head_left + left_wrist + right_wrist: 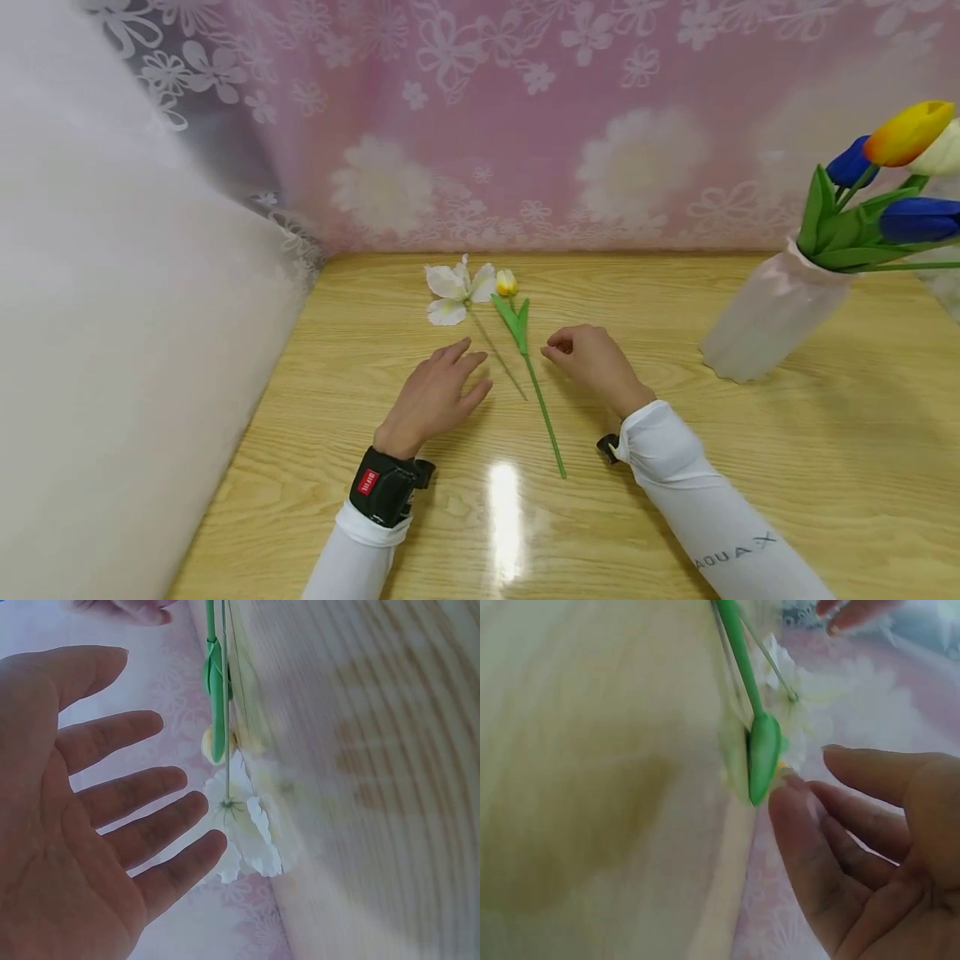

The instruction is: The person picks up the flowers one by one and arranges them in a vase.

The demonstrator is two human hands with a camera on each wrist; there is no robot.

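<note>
A white artificial flower (447, 283) with broad petals and a thin stem lies on the table. Just right of it is a yellow-and-white artificial tulip (506, 282), its long green stem pointing toward me. My left hand (437, 393) hovers left of the two stems, fingers spread and holding nothing; its bare palm shows in the left wrist view. To the right of the tulip is my right hand (596, 367), fingers loosely bent. In the right wrist view its thumb and fingertips are apart with nothing between them, close to the tulip's green leaf (765, 757).
A tilted-looking pale pink vase (772, 321) stands at the right, holding blue, white and yellow-orange tulips (907, 133). A pink floral curtain (510, 125) hangs behind the wooden table (315, 492). A white wall or cloth (135, 333) borders the left side.
</note>
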